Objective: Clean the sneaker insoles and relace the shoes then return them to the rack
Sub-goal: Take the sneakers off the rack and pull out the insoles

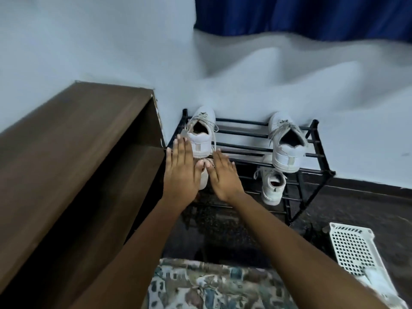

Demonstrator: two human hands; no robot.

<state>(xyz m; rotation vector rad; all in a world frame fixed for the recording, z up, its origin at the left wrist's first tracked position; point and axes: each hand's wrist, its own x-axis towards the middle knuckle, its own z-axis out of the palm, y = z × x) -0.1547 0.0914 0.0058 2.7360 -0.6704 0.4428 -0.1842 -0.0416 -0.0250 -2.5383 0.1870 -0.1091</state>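
A black metal shoe rack (245,130) stands against the wall. On its top tier a white laced sneaker (200,132) sits at the left and another white sneaker (286,143) at the right, heels toward me. A third white sneaker (273,186) lies on the lower tier; a fourth (204,177) is mostly hidden behind my hands. My left hand (180,172) reaches out flat, fingers straight, fingertips beside the left sneaker's heel. My right hand (224,175) is also flat, fingers straight, just below that heel. Neither hand holds anything.
A brown wooden cabinet (73,163) stands close on the left, beside the rack. A white perforated plastic basket (356,248) sits on the dark floor at lower right. Patterned fabric (211,286) covers my lap at the bottom. A blue curtain (312,16) hangs behind.
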